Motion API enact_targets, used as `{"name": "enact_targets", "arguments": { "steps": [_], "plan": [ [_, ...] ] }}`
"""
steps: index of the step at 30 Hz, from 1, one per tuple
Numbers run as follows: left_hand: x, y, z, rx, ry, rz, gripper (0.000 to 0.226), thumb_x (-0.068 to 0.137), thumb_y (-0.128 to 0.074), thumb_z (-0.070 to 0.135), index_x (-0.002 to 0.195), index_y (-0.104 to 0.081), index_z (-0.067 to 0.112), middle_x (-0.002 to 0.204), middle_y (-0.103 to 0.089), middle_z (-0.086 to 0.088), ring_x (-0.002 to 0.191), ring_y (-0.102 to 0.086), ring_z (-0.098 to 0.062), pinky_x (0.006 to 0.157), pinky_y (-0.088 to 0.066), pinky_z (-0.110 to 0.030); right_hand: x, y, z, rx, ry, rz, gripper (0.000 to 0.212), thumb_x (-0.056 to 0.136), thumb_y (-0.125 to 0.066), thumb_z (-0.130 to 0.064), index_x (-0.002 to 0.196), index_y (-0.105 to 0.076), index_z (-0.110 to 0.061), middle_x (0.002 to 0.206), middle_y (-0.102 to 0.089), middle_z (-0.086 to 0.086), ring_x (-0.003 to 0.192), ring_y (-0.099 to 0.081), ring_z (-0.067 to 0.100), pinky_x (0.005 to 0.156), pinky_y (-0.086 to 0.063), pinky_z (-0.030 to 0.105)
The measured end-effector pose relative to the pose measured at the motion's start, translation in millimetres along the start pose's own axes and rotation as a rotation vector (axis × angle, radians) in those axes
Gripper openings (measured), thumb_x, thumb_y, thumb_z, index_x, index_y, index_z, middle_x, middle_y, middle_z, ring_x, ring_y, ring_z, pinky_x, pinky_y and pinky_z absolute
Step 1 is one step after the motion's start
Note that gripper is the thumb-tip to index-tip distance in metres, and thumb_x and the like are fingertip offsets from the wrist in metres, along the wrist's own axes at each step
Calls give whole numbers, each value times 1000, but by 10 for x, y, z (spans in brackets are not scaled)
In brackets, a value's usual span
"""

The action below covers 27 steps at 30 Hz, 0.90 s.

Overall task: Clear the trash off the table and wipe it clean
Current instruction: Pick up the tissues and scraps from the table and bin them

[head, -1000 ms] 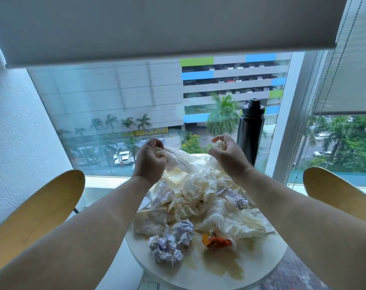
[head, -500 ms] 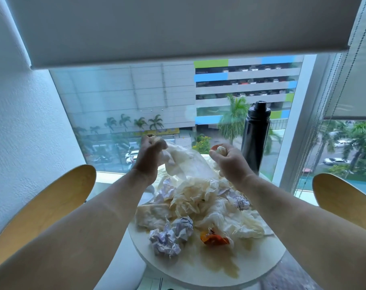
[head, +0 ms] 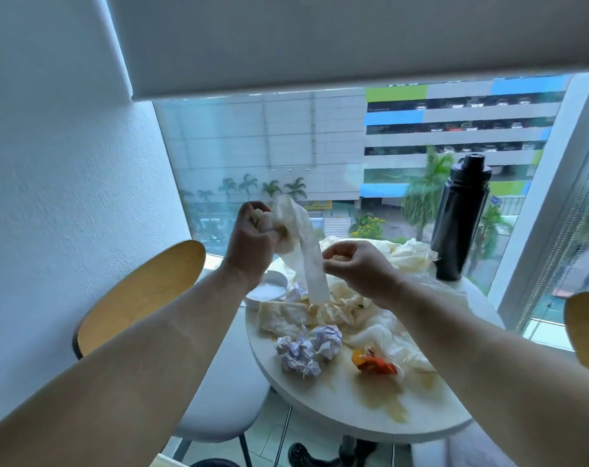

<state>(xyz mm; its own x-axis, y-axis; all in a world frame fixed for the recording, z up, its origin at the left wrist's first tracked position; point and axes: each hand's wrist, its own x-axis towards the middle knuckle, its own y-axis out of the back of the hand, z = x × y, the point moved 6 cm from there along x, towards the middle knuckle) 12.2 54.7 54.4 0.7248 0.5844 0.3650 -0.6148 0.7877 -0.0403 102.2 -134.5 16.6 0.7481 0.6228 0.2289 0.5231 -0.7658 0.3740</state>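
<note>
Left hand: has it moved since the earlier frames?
Yes. The left hand, gripping a tissue, has gone up and to the left, widening its gap from the black bottle standing on the table.

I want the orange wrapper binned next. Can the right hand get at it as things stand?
Probably yes, once it is freed. The orange wrapper lies uncovered near the front of the table, but the right hand pinches the pale strip that the left hand grips.

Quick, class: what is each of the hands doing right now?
Left hand: closed, gripping a bunched white sheet.
Right hand: closed, pinching the edge of that same sheet.
</note>
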Motion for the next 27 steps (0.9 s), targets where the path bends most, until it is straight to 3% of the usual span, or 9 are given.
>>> {"name": "enact_targets", "arguments": {
  "steps": [6,9,12,15,18,20,22,25,27],
  "plan": [
    [-51,834,-5,77,6,193,27,71,-43,2,85,-54,23,80,-54,-1,80,-52,-22,65,-47,-32,71,-290,-145,84,-73,145,39,101,-64,-36,67,-64,-19,57,-46,-1,54,-38,17,56,-32,32],
    [-118,1370,-112,168,41,274,28,91,-45,-1,84,-57,23,80,-60,-1,77,-58,-21,60,-49,-21,99,-569,-260,174,-100,182,59,101,-59,-56,52,-53,-23,64,-35,10,51,-26,18,52,-23,30],
    [-277,1875,-276,88,163,287,22,92,-48,8,85,-64,22,82,-65,-2,82,-62,-22,70,-49,-29,125,-1027,-311,277,-169,148,62,101,-51,-64,56,-39,-24,57,-31,3,46,-21,16,48,-17,25],
    [-500,2324,-438,79,274,223,18,91,-49,11,99,-65,11,90,-64,-8,86,-60,-21,71,-47,-30,77,-1589,-383,323,-231,86,48,101,-46,-48,61,-45,-22,59,-35,2,47,-26,16,53,-20,28],
    [-755,2713,-622,20,376,135,46,69,-61,9,114,-54,11,91,-55,-6,80,-56,-19,59,-49,-27,-47,-2190,-504,386,-248,-39,14,75,-47,-25,71,-57,-17,64,-40,3,54,-33,16,57,-24,31],
    [-917,2984,-783,57,430,142,59,72,-63,-3,123,-39,13,98,-46,-1,88,-54,-18,69,-56,-36,-109,-2571,-516,384,-226,-132,23,67,-44,-15,85,-57,-11,64,-42,7,53,-39,17,58,-31,32],
    [-1069,3227,-987,149,469,139,66,77,-66,-5,124,-26,19,103,-40,4,95,-51,-16,83,-56,-43,-175,-2870,-446,295,-220,-162,26,74,-50,-9,99,-56,-11,66,-54,9,58,-58,17,67,-47,35],
    [-1314,3501,-1333,220,501,126,67,67,-64,11,120,-23,18,109,-44,-1,96,-52,-15,66,-57,-25,-311,-3253,-139,271,-267,-196,33,92,-52,9,119,-49,-10,90,-71,17,81,-70,29,73,-59,36],
    [-1486,3624,-1591,289,545,132,57,74,-63,11,115,-23,16,107,-44,-2,92,-49,-14,63,-51,-22,-431,-3445,108,291,-338,-208,31,93,-60,12,118,-52,-5,103,-71,24,86,-74,32,78,-64,38]
  ]
}}
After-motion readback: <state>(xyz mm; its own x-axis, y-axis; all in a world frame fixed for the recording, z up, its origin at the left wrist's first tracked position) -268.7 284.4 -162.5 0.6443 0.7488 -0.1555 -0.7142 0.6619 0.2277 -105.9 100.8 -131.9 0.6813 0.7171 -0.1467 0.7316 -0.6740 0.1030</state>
